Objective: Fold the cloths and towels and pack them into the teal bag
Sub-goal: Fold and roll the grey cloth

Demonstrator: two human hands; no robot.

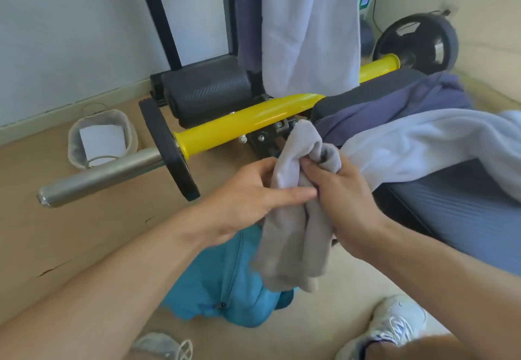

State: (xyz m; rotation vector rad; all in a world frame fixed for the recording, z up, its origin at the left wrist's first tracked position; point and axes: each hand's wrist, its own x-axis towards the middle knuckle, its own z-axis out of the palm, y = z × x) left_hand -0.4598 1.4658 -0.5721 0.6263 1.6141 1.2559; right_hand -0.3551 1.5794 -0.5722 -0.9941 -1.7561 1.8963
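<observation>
A small grey cloth (293, 235) hangs bunched between both hands above the teal bag (225, 280), which lies on the floor. My left hand (253, 193) holds the cloth's left side, thumb laid along it. My right hand (344, 190) grips its top, fingers curled into the fabric. A pale lavender towel (423, 145) and a dark blue cloth (394, 105) lie over the bench at the right. Another pale towel (310, 26) and a dark purple one (248, 15) hang from the rack behind.
A yellow barbell bar (239, 125) with a black weight plate (169, 145) and steel sleeve (98, 176) crosses the floor ahead. A small grey basket (103, 136) sits at the left by the wall. My white shoe (400, 326) is at the lower right.
</observation>
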